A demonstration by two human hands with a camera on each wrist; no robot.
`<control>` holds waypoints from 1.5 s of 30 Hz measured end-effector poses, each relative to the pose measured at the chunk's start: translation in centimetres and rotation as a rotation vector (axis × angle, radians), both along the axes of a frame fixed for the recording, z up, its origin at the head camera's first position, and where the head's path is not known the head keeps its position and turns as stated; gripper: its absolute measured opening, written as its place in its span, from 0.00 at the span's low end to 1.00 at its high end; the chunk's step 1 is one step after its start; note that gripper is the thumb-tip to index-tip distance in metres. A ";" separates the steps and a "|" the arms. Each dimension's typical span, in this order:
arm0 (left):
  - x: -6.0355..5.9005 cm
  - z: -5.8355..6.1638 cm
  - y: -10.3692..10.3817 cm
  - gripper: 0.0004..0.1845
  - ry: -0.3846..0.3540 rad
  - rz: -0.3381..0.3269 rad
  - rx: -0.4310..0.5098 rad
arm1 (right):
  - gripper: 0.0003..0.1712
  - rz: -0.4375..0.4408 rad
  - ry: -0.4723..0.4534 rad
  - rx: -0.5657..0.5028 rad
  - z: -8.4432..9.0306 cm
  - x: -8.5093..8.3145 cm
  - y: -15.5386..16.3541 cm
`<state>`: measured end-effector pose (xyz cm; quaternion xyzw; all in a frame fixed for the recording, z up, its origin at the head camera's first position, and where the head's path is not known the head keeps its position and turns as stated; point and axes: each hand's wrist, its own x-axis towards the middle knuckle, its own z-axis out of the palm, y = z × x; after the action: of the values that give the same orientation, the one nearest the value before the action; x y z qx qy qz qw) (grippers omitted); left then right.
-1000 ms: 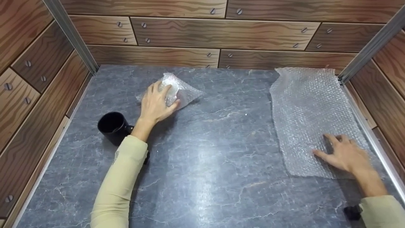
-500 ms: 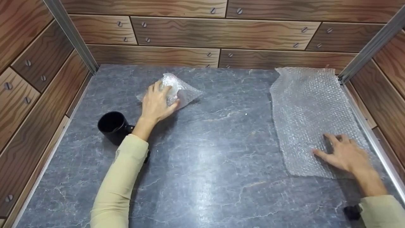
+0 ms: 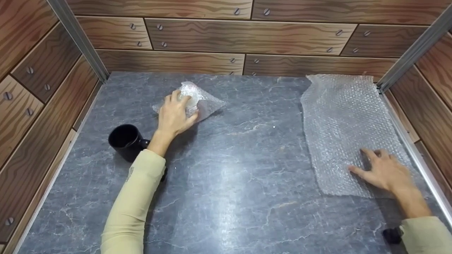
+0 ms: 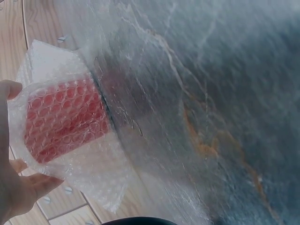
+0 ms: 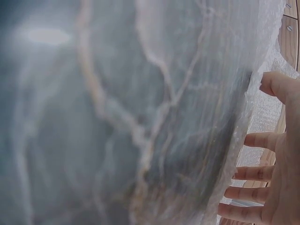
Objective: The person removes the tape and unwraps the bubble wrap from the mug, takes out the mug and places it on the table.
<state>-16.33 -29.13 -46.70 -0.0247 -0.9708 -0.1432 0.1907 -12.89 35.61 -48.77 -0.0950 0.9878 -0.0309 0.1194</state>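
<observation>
My left hand (image 3: 174,113) lies over a small bubble-wrapped bundle (image 3: 204,100) at the back left of the grey marble-look table (image 3: 240,169). Its fingers curl over the top and the thumb holds the side. In the left wrist view the bundle (image 4: 63,119) shows something red inside the wrap, held between my fingers and thumb (image 4: 33,185). My right hand (image 3: 383,171) rests flat with spread fingers on the near end of a large bubble wrap sheet (image 3: 342,116) along the table's right side. The right wrist view shows those straight fingers (image 5: 255,173) on the sheet (image 5: 269,51).
A black mug (image 3: 123,139) stands upright just left of my left forearm, near the table's left edge. Wood-pattern walls with metal corner posts (image 3: 79,42) close in the left, back and right sides.
</observation>
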 end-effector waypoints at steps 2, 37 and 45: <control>0.0 0.0 0.0 0.31 0.002 0.001 -0.002 | 0.60 0.003 0.001 -0.002 0.0 0.0 0.0; 1.7 0.0 2.3 0.29 -0.022 -0.089 -0.056 | 0.60 0.007 0.026 -0.013 0.1 0.0 -0.3; 2.0 0.1 2.9 0.29 -0.011 -0.119 -0.064 | 0.60 0.004 0.020 -0.011 0.1 0.0 -0.2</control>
<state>-14.29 -26.21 -46.59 -0.0875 -0.9728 -0.1234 0.1756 -12.86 35.40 -48.64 -0.0979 0.9886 -0.0351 0.1092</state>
